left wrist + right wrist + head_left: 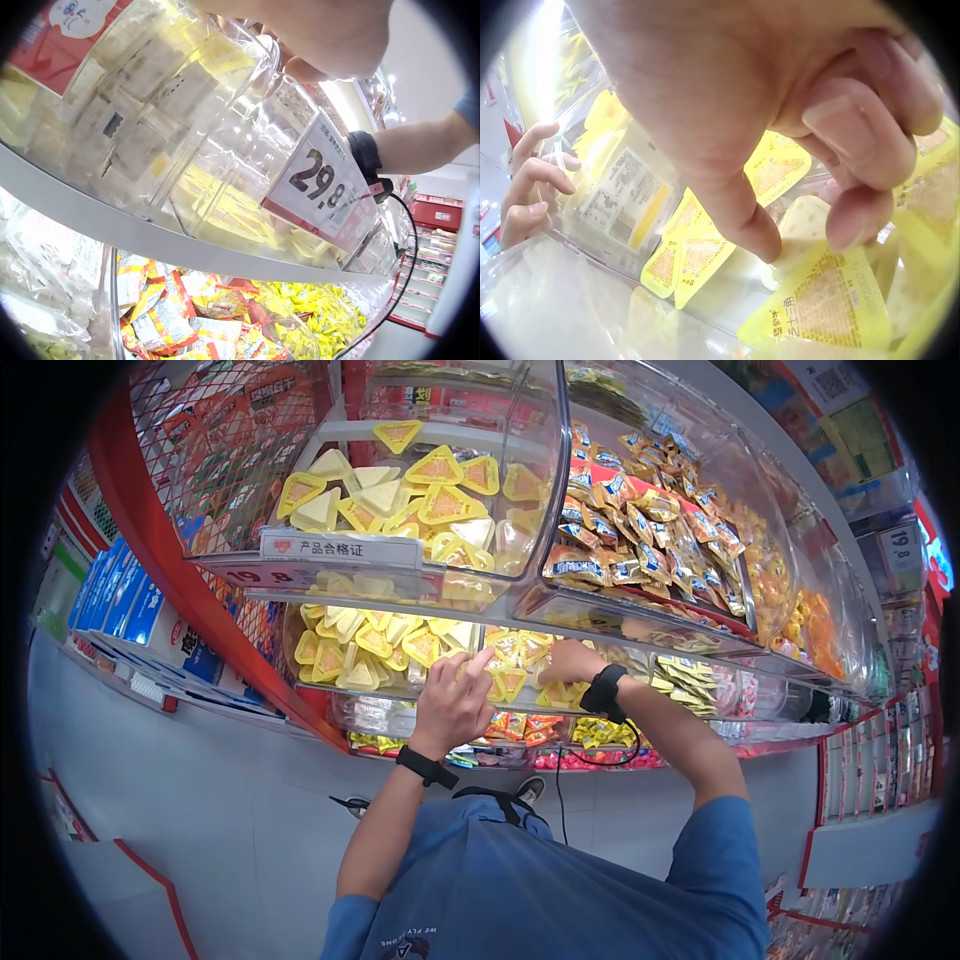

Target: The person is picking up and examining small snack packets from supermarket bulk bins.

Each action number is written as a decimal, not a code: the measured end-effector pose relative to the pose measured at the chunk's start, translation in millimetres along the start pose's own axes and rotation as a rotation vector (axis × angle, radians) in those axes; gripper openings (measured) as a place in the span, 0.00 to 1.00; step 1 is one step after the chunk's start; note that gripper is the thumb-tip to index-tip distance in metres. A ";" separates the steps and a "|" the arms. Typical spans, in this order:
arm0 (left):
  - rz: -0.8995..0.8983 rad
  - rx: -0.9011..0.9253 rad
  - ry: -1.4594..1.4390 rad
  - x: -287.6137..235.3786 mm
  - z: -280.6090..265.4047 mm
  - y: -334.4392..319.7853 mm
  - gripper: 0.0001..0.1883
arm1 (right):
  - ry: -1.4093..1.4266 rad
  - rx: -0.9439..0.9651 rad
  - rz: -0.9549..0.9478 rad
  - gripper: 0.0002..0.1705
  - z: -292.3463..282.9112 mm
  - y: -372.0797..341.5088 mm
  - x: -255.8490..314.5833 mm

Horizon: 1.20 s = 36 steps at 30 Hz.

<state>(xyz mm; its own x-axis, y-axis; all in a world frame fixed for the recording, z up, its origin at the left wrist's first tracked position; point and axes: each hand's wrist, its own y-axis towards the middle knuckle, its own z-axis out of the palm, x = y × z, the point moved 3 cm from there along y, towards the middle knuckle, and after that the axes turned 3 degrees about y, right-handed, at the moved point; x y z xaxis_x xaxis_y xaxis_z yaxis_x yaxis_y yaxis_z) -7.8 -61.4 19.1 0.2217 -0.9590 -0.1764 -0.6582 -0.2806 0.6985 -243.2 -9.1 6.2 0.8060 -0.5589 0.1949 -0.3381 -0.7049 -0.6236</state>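
My right hand (570,662) reaches down into a clear bin of yellow triangular cheese packs (508,650). In the right wrist view the thumb and a bent finger (851,217) sit apart, on either side of a pale cheese piece (802,221). A yellow triangular pack (821,304) lies right under the fingertips; whether they pinch it I cannot tell. At the bin's front my left hand (455,705) has its fingers (536,176) curled over a clear plastic bin edge (276,56). Part of that hand's grip is hidden in the head view.
A price tag (322,184) stands at the bin's front. Above is another shelf bin of cheese packs (440,490), beside a bin of wrapped candies (650,530). Lower bins hold red-and-yellow packets (169,315). A black cable (560,800) hangs from the right wristband (605,692).
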 end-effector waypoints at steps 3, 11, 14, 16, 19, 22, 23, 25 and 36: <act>0.003 -0.005 0.001 0.3 -0.9 1.5 0.12 | -0.039 -0.026 0.021 0.28 3.6 4.0 -0.6; 0.001 -0.014 0.004 1.0 0.2 0.1 0.12 | 0.000 -0.050 0.016 0.32 -1.9 -7.5 -3.6; -0.004 -0.012 -0.010 0.7 1.5 -0.5 0.12 | -0.096 -0.162 -0.024 0.31 5.1 -5.9 -10.8; -0.011 -0.013 -0.032 0.6 0.7 0.0 0.13 | -0.166 -0.225 -0.050 0.30 7.3 -5.0 -12.3; -0.008 -0.015 -0.028 -0.1 -0.3 0.7 0.13 | -0.235 -0.223 -0.069 0.28 5.9 -13.5 -3.5; -0.010 -0.017 -0.030 0.2 -0.8 0.6 0.13 | -0.297 -0.180 -0.083 0.27 6.7 -15.8 5.7; -0.010 -0.017 -0.032 0.3 -0.8 0.4 0.13 | -0.326 -0.187 -0.080 0.26 9.2 -16.4 8.5; -0.012 -0.018 -0.036 0.6 -0.2 0.2 0.13 | -0.364 -0.191 -0.090 0.27 11.2 -18.3 12.8; -0.008 -0.022 -0.026 0.1 -0.9 1.4 0.12 | -0.466 -0.402 -0.234 0.25 11.0 -23.3 5.1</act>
<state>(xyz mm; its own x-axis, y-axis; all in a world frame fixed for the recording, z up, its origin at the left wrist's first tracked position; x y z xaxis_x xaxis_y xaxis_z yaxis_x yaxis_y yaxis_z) -8.0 -61.8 20.7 0.2077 -0.9575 -0.2002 -0.6406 -0.2878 0.7119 -225.9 9.3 13.5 0.9758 -0.1869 -0.1139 -0.2105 -0.9436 -0.2553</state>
